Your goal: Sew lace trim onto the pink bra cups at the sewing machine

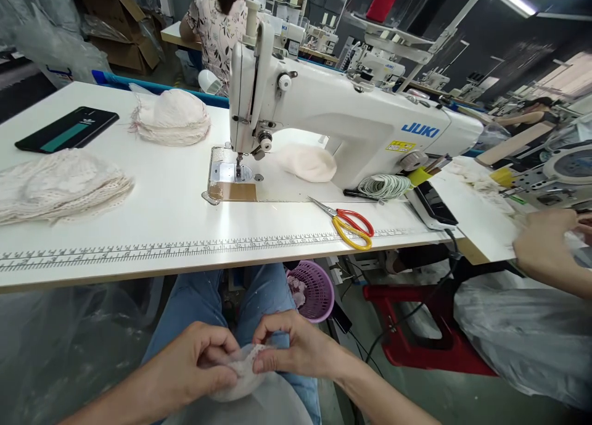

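Observation:
Over the lap, a small white lacy fabric piece [243, 375] is pinched between both hands. My left hand [201, 363] has its thumb and fingers closed on the piece's left side. At its upper right edge, my right hand [289, 348] pinches the lace between thumb and fingers. Translucent plastic [272, 403] lies below the piece. Above the hands stands a white sewing machine [333, 104] on the white table [171, 227]. A cream fabric piece [309, 163] rests under the machine's arm. Two stacks of white lace pieces, one nearer [60, 184] and one farther [173, 116], sit at the left.
Scissors [351, 224] with red and yellow handles lie near the table's front edge, right of centre. A green cord coil [385, 186] and a phone [435, 203] are farther right. A purple basket [317, 292] stands below. Another person's hand [550, 246] is at far right.

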`<state>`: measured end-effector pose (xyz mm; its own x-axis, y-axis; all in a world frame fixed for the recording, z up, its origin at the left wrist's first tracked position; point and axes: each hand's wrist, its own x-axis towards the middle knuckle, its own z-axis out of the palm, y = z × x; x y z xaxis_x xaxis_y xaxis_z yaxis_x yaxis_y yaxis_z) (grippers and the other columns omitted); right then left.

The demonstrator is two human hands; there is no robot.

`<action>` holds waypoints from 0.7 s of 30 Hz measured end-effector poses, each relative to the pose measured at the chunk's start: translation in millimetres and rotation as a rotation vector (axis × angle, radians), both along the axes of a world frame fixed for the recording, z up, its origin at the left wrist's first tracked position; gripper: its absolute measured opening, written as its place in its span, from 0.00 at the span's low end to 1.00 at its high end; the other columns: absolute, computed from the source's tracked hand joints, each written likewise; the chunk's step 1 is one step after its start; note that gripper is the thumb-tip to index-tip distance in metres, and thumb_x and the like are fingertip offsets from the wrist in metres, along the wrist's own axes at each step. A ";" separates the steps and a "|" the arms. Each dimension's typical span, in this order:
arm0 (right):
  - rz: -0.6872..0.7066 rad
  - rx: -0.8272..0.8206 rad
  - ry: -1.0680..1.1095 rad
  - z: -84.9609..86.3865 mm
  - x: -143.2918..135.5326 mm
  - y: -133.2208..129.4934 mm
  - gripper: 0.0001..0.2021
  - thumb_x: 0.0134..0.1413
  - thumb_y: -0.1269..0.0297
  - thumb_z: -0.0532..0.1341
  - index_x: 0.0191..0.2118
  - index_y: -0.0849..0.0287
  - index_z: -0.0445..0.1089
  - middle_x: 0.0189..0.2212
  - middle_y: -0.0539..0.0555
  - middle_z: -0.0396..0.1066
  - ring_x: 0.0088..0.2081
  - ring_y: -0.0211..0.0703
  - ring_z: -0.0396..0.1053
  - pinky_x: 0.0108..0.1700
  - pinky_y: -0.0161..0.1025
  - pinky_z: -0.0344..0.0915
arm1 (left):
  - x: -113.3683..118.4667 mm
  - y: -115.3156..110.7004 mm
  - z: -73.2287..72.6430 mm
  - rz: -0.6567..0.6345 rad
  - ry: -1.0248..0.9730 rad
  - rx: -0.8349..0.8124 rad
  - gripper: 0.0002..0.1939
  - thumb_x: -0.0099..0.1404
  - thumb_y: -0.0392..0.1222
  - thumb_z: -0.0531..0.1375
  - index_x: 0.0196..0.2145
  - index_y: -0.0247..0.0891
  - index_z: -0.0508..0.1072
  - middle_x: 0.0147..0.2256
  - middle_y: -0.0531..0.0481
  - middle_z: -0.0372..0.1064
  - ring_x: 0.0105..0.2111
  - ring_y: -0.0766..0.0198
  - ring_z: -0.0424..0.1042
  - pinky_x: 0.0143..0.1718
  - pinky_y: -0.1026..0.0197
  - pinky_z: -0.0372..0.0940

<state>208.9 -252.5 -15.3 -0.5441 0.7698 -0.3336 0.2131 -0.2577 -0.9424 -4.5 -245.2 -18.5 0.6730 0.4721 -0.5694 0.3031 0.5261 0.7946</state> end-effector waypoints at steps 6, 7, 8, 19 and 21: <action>-0.017 -0.058 0.018 -3.8 -4.1 0.6 0.18 0.42 0.50 0.69 0.28 0.63 0.74 0.22 0.48 0.65 0.27 0.34 0.59 0.29 0.31 0.55 | -2.8 2.0 3.4 -0.039 0.021 0.059 0.06 0.53 0.40 0.58 0.27 0.34 0.69 0.21 0.56 0.61 0.25 0.67 0.55 0.27 0.65 0.47; -0.030 -0.072 0.019 -4.8 -3.6 0.9 0.18 0.42 0.50 0.69 0.28 0.63 0.73 0.22 0.48 0.65 0.27 0.34 0.59 0.29 0.31 0.55 | -4.2 1.6 2.0 -0.045 0.014 0.066 0.06 0.54 0.40 0.59 0.28 0.34 0.69 0.22 0.56 0.61 0.25 0.67 0.56 0.27 0.65 0.47; -0.044 -0.084 0.024 -5.8 -2.9 1.1 0.17 0.42 0.51 0.69 0.27 0.63 0.73 0.22 0.48 0.65 0.27 0.34 0.59 0.30 0.31 0.56 | -5.5 1.1 0.5 -0.049 0.013 0.077 0.06 0.54 0.40 0.58 0.27 0.34 0.70 0.22 0.56 0.60 0.25 0.67 0.56 0.27 0.65 0.47; -0.001 -0.103 0.053 -8.8 -2.5 5.9 0.11 0.45 0.60 0.68 0.28 0.65 0.74 0.23 0.50 0.68 0.26 0.34 0.61 0.30 0.31 0.58 | -20.2 1.6 -0.3 0.021 -0.083 -0.051 0.11 0.53 0.43 0.63 0.31 0.32 0.77 0.22 0.53 0.67 0.23 0.68 0.59 0.26 0.67 0.51; -0.011 -0.116 0.047 -9.0 -2.3 7.1 0.11 0.45 0.60 0.68 0.28 0.65 0.74 0.23 0.50 0.67 0.26 0.34 0.61 0.30 0.31 0.58 | -24.6 0.8 -4.3 0.024 -0.071 -0.034 0.10 0.53 0.42 0.63 0.30 0.32 0.78 0.22 0.54 0.67 0.24 0.69 0.59 0.27 0.67 0.51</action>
